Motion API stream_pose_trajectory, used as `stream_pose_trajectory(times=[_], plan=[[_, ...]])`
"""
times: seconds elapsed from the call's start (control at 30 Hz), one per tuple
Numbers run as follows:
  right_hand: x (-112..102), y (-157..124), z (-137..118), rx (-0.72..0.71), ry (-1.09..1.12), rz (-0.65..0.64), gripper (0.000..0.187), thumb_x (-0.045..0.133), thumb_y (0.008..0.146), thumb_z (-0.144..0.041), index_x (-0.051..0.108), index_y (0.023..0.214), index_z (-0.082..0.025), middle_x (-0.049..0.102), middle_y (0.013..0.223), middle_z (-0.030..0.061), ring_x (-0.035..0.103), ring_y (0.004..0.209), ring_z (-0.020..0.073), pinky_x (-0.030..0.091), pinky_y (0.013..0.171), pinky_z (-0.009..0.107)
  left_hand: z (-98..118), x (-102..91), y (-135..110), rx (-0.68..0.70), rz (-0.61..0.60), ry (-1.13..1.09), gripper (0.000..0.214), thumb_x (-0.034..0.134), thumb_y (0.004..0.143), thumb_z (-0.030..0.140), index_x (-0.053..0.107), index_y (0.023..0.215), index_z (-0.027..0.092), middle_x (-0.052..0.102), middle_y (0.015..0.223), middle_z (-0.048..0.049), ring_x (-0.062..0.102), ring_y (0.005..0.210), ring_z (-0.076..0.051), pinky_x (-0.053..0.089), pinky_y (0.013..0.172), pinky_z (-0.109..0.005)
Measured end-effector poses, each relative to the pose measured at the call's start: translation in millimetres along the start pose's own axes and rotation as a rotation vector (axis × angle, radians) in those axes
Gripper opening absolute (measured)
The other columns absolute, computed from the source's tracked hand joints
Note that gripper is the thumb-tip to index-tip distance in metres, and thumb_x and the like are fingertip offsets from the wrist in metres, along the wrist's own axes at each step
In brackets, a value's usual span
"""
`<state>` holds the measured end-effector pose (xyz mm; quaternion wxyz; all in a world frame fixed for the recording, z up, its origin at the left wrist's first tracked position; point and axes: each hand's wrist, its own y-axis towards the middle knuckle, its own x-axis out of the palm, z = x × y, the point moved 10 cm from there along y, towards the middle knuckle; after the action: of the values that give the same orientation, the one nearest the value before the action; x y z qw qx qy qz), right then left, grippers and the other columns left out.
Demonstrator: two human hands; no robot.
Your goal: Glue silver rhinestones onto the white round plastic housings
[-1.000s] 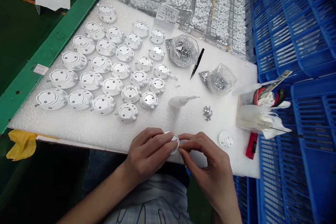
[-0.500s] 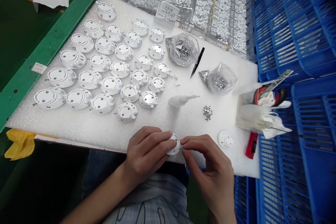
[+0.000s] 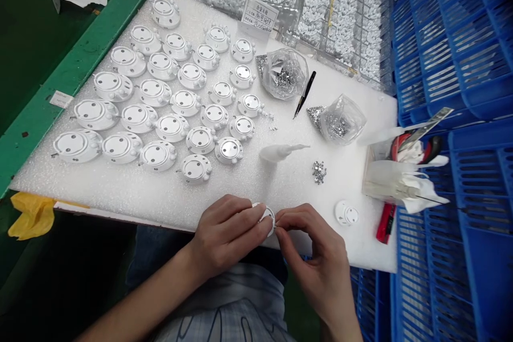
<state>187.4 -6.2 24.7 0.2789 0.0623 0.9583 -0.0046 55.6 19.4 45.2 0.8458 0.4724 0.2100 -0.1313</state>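
Note:
My left hand (image 3: 230, 230) is closed on a round white plastic part (image 3: 267, 216) at the front edge of the foam sheet, its fingers covering much of the part. My right hand (image 3: 316, 246) meets the part's right rim with thumb and forefinger pinched; whatever is between those fingertips is too small to make out. Rows of similar white parts (image 3: 160, 156) with dark dots stand to the left. Right of my hands lies another small white round part (image 3: 346, 214). A white squeeze bottle with a thin nozzle (image 3: 276, 153) and a pile of tiny silver pieces (image 3: 319, 172) are beyond them.
Two clear bags of small metal pieces (image 3: 285, 76) (image 3: 339, 120) lie near black tweezers (image 3: 305, 93). A holder (image 3: 379, 176) with scissors and bottles stands right, beside a red cutter (image 3: 385, 223). Compartment trays (image 3: 312, 5) line the back; blue crates (image 3: 481, 171) rise on the right.
The white part has tilted and turned slightly in my left hand, whose fingers now cover more of it. My right fingertips stay at its rim. The whole view has shifted a little.

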Motion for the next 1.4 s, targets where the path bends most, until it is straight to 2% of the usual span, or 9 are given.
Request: stream_pose_trajectory(times=[0.43, 0.73, 0.97, 1.4], plan=[[1.6, -1.2, -3.6, -0.032, -0.038, 0.007, 0.015, 0.058, 0.094, -0.011, 0.064, 0.089, -0.023, 0.068, 0.083, 0.0009, 0.066, 0.076, 0.0138, 0.055, 0.066, 0.025, 0.8, 2.9, 1.6, 0.009, -0.012, 0.034, 0.018, 0.057, 0.100, 0.009, 0.071, 0.090, 0.012, 0.078, 0.081, -0.0065, 0.065, 0.072, -0.017, 0.054, 0.060, -0.028], [-6.4, -10.5, 32.5, 0.144, 0.203, 0.008, 0.006, 0.068, 0.093, -0.021, 0.070, 0.093, -0.026, 0.070, 0.091, 0.0007, 0.070, 0.092, 0.0166, 0.057, 0.078, 0.027, -2.4, 0.3, -0.3, -0.040, -0.009, 0.012, 0.016, 0.058, 0.101, 0.013, 0.072, 0.093, 0.013, 0.078, 0.085, -0.0076, 0.066, 0.075, -0.017, 0.057, 0.065, -0.028], [-1.3, -5.4, 23.7, 0.111, 0.183, 0.007, 0.009, 0.066, 0.093, -0.018, 0.070, 0.089, -0.025, 0.069, 0.086, -0.0006, 0.067, 0.081, 0.0140, 0.054, 0.071, 0.025, -1.2, 1.5, -1.2, -0.028, -0.005, 0.008, 0.018, 0.056, 0.102, 0.013, 0.072, 0.092, 0.012, 0.078, 0.085, -0.0072, 0.065, 0.076, -0.017, 0.056, 0.065, -0.028], [5.0, -2.9, 17.7, 0.074, 0.122, -0.021, 0.012, 0.063, 0.094, -0.015, 0.065, 0.088, -0.026, 0.067, 0.085, -0.0025, 0.064, 0.079, 0.0111, 0.051, 0.070, 0.022, -1.2, 2.0, -4.1, -0.027, -0.019, 0.026, 0.016, 0.057, 0.102, 0.012, 0.072, 0.094, 0.011, 0.079, 0.086, -0.0081, 0.066, 0.077, -0.018, 0.057, 0.065, -0.028]])
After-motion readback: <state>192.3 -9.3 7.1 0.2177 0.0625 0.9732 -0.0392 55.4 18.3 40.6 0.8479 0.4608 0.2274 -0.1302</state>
